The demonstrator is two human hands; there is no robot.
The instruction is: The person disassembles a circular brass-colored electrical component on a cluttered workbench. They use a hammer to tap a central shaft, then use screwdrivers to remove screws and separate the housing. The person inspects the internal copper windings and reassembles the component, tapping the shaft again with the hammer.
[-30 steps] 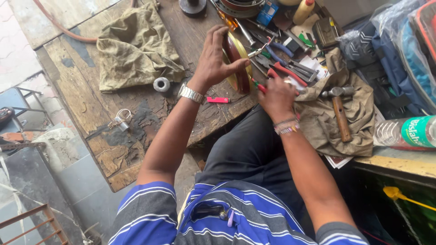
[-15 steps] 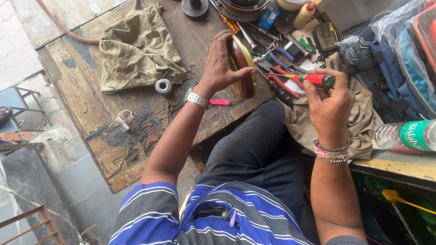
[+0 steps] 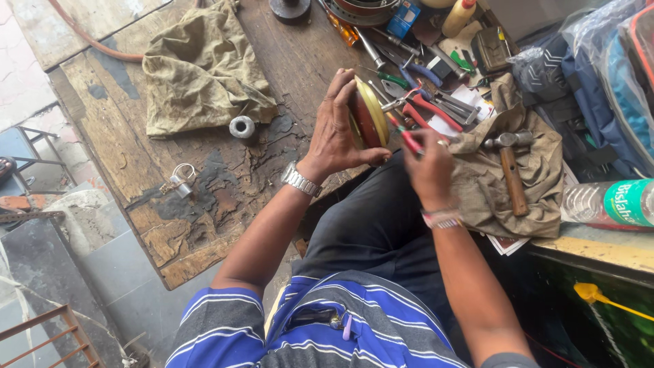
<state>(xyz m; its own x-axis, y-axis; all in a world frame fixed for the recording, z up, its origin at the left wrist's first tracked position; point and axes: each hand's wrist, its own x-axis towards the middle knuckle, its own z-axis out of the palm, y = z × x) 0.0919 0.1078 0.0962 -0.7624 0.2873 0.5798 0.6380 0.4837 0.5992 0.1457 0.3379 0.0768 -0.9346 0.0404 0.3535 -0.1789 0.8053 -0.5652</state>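
Disc (image 3: pixel 368 112), round, red with yellow rim, gripped upright in left hand (image 3: pixel 337 129); right hand (image 3: pixel 429 167) clasps screwdriver (image 3: pixel 407 138).

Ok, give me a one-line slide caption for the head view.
Left hand holds a round disc-shaped part on edge while the right hand brings a red-handled screwdriver to it, above a cluttered wooden workbench.

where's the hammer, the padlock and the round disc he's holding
hammer (image 3: pixel 512 178), head view, middle of its wooden handle
padlock (image 3: pixel 181 185), head view, its metal body on the wooden table
round disc (image 3: pixel 372 111), head view, its yellowish face, held on edge in the left hand
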